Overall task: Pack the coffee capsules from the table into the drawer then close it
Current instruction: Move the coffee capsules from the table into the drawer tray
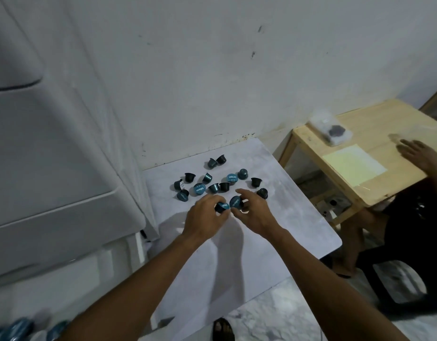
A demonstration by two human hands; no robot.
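Several dark teal coffee capsules [213,187] lie scattered on the far part of a white marbled table [274,232]. My left hand [205,217] is closed around one blue-lidded capsule [222,207] at the near edge of the cluster. My right hand [254,212] pinches another blue-lidded capsule [235,202] between thumb and fingers, its index finger stretched out above. The two hands almost touch. At the bottom left, blurred teal capsules [20,327] show in what may be the drawer; I cannot tell for sure.
A large white appliance [52,156] stands against the table's left side. A wooden side table [360,153] on the right carries a clear bag [329,130] and a pale sheet [354,163]. Another person's hand [419,153] rests there, their legs below.
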